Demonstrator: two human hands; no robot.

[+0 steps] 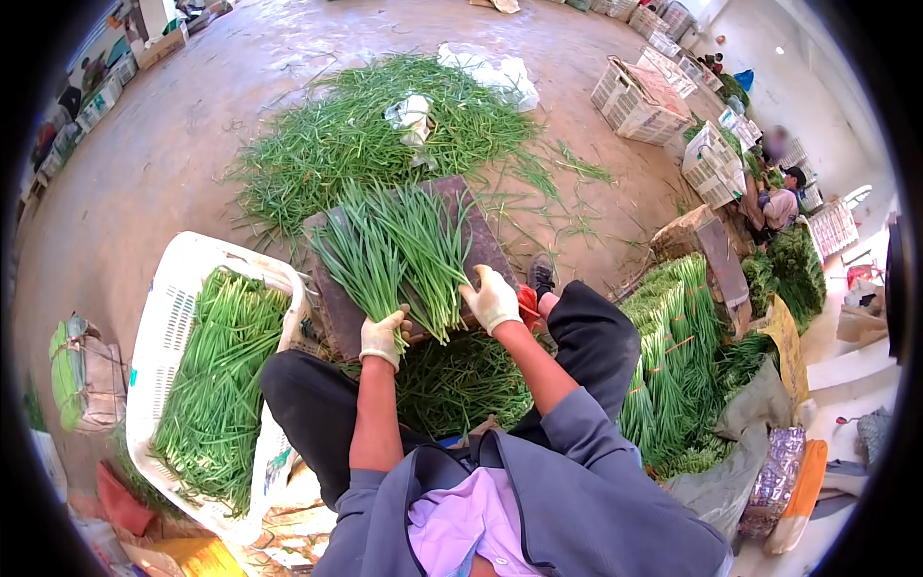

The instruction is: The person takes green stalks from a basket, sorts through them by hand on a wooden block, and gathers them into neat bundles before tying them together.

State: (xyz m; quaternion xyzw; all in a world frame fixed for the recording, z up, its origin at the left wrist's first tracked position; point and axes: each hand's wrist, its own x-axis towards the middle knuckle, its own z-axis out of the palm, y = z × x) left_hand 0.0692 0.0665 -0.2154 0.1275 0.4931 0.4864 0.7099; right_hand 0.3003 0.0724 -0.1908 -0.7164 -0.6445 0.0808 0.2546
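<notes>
Two bunches of long green stalks [394,245] lie side by side on a dark board [486,240] in front of me. My left hand [385,337], in a pale glove, is closed around the lower ends of the left bunch. My right hand [492,300], gloved too, rests at the right edge of the other bunch, its fingers spread and touching the stalks. Left of my knee stands a white basket [144,327] filled with green stalks [216,385]. More loose greens [461,380] lie between my legs, below the board.
A heap of loose greens [336,139] covers the floor beyond the board. Tied bundles [673,356] stand at the right. Crates [639,101] and seated people [781,204] are at the upper right. A wrapped bundle [96,375] lies far left.
</notes>
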